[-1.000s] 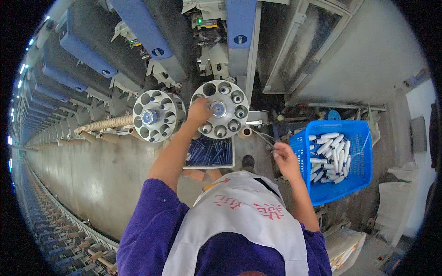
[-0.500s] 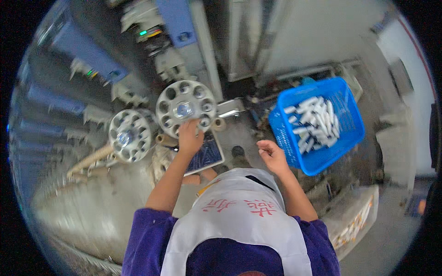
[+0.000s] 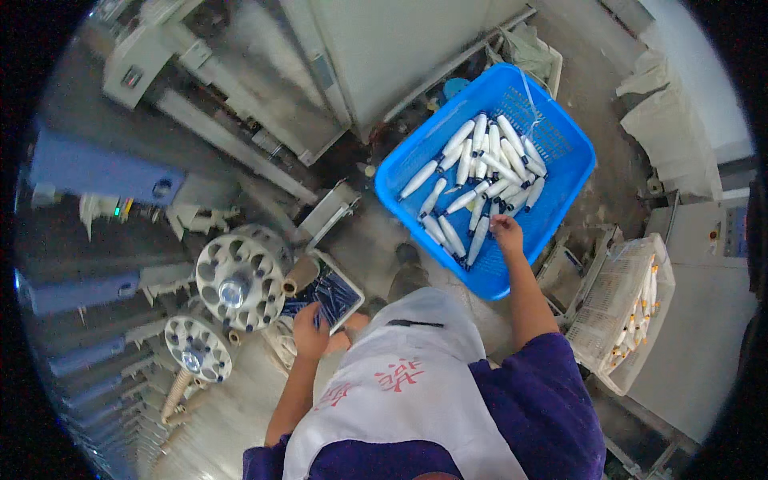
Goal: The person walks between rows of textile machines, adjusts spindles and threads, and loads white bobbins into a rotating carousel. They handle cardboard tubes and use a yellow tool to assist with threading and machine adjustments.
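In the blue plastic basket point(image 3: 572, 188) lies a loose heap of white yarn bobbins point(image 3: 478, 242) with dark ends. My right hand point(image 3: 507, 234) reaches over the basket's near side, its fingers closed at the dark end of one bobbin. To the left, my left hand point(image 3: 310, 330) is low beside a shallow tray of thin dark blue tubes point(image 3: 340, 298). Its fingers are curled in, and what they hold, if anything, is hard to make out. Just beyond that hand stands a round white magazine point(image 3: 234, 290) with a ring of round pockets.
A second round magazine point(image 3: 194, 352) sits farther left along a row of blue-panelled machine units point(image 3: 104, 164). A brown paper cone point(image 3: 301, 274) rests by the tray. At right stands a pale crate point(image 3: 596, 320) of white, yellow-ended bobbins. Grey machine panels rise behind.
The view has swung right. My right hand has moved from outside the basket to the bobbins in it. My left hand has dropped from the round magazine to beside the tube tray.
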Motion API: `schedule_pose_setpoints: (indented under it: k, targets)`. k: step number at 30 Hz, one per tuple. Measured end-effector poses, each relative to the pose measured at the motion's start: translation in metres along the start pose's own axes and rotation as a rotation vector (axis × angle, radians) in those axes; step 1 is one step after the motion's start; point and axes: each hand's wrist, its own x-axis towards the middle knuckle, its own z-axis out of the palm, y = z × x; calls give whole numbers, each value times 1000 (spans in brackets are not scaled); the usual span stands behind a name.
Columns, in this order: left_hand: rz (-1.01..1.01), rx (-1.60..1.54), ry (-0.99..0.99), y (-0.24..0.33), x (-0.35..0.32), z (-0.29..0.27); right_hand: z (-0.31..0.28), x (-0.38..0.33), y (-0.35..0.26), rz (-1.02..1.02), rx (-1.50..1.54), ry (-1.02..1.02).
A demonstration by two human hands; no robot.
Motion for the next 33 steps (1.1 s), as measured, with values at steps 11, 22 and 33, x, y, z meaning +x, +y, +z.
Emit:
schedule_pose_setpoints:
  k: [11, 22, 33]
  targets:
    - [-134, -69, -303, 48, 93, 65, 24, 220, 4, -213, -678, 10]
    - [-209, 27, -454, 46, 121, 85, 77, 272, 26, 346, -1088, -128]
    - [173, 113, -239, 129, 189, 68, 52, 172, -62, 558, 360, -268]
